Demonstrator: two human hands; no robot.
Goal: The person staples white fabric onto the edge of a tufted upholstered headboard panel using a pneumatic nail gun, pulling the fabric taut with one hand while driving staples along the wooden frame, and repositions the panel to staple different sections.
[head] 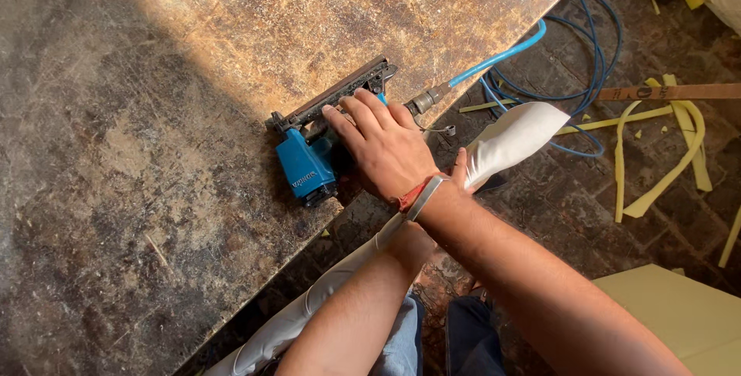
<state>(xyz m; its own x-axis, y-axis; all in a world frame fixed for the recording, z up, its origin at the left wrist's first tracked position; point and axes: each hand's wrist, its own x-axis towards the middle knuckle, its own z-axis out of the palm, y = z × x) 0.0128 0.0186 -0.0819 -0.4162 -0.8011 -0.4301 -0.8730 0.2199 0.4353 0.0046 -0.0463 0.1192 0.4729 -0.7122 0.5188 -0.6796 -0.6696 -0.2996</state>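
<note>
Scarred counter (154,152). Right hand (382,144) gripped blue stapler (309,164) near edge; left hand (461,169) held white strip (513,140). Best lifted square, hose (502,55) slack.

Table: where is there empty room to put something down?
The worn wooden table is bare left of and behind the blue staple gun. It is crowded at the near edge, where the right hand covers the gun, beside the white strip and blue hose.

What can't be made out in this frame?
- Left hand: head view, mostly hidden under the right forearm.
- Stapler grip and trigger: covered by the right hand.
- White strip: lower end cut off by the bottom edge.
- Hose: far end untraceable.
</note>
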